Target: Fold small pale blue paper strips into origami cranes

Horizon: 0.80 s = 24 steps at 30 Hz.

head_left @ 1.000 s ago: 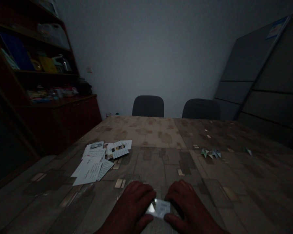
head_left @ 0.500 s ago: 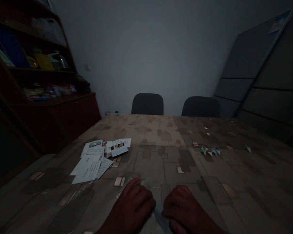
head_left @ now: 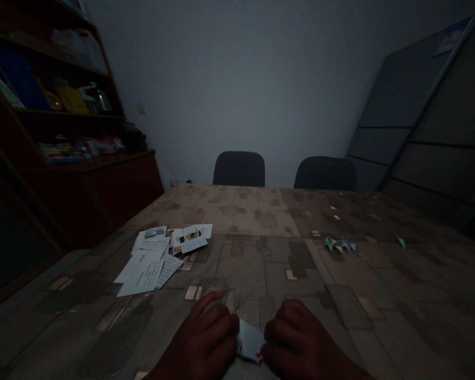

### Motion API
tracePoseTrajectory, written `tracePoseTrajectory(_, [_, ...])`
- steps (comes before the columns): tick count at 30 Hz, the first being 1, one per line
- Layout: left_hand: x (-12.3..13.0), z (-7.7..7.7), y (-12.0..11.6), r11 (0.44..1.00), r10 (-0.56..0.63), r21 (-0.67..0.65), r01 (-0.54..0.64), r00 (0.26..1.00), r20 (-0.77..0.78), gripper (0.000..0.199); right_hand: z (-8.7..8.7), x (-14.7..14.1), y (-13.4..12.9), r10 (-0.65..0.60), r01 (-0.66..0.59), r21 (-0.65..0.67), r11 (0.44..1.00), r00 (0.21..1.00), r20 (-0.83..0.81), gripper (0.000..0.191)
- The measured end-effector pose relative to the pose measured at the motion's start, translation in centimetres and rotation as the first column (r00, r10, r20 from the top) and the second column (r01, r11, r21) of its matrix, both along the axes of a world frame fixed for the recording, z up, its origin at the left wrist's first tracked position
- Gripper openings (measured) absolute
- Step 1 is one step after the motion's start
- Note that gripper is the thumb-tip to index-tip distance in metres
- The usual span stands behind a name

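Observation:
A small folded piece of white paper (head_left: 250, 339) with red marks on its lower edge is held low over the near part of the table. My left hand (head_left: 206, 338) grips its left side, fingers curled, with one finger lifted away. On the right side, my right hand (head_left: 295, 338) has its fingers bent and pressed together on the paper. Both thumbs are mostly hidden, and the picture is dark.
Loose printed sheets (head_left: 142, 269) lie in a pile at the left of the patterned tablecloth (head_left: 237, 269). Several small folded paper pieces (head_left: 339, 244) stand at the right, with another folded piece (head_left: 399, 241) farther right. Two chairs (head_left: 239, 169) are behind the table.
The hands have drawn slightly apart, the left one shifting left. The paper between them, blurred and mostly covered before, now shows flatter and more clearly.

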<state>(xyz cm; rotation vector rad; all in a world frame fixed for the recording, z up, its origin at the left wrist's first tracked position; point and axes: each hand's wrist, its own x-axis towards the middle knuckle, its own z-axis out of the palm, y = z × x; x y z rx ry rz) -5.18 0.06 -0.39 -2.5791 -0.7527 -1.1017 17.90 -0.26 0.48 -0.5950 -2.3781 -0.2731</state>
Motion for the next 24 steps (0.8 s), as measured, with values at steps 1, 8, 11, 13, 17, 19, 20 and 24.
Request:
tracePoseTrajectory(1, [-0.2,0.1,-0.2,1.000,-0.003,0.016,0.003,1.000,-0.009,0.039,0.1,0.0,-0.1,0.016,-0.016,0.012,1.000,1.000,0.006,0.036])
tracePoseTrajectory(8, [-0.3,0.9,-0.5,0.991,-0.027,0.132,0.026,1.000,0.009,0.031,0.7,-0.2,-0.1,-0.004,0.002,-0.066,0.998,1.000,-0.021,0.019])
tracePoseTrajectory(11, [0.0,0.8,-0.5,0.995,-0.016,0.094,0.019,0.999,-0.032,0.034,-0.1,0.1,0.0,0.012,-0.012,-0.015,1.000,1.000,0.029,0.026])
tracePoseTrajectory(13, [0.1,0.7,-0.6,0.999,0.000,0.050,0.003,0.998,-0.063,0.036,-0.8,0.3,0.1,0.036,-0.036,-0.006,0.999,0.998,0.057,0.032])
tracePoseTrajectory(17, [-0.1,0.0,-0.8,1.000,0.000,-0.011,-0.001,0.995,-0.100,0.033,-1.6,0.6,0.3,0.089,-0.083,-0.065,0.994,0.992,0.088,0.033])
tracePoseTrajectory(19, [-0.3,-0.3,-0.9,0.999,0.010,-0.034,-0.014,0.995,-0.100,0.027,-1.7,0.5,0.3,0.097,-0.088,-0.112,0.990,0.992,0.082,0.032])
tracePoseTrajectory(20, [-0.3,-0.5,-1.0,0.999,0.018,-0.046,-0.023,0.995,-0.100,0.024,-1.7,0.4,0.3,0.094,-0.083,-0.128,0.988,0.993,0.075,0.031])
tracePoseTrajectory(24, [0.0,-0.8,-1.4,0.997,0.046,-0.061,-0.051,0.996,-0.080,0.029,-1.6,0.2,0.2,0.074,-0.059,-0.173,0.983,0.994,0.079,0.020])
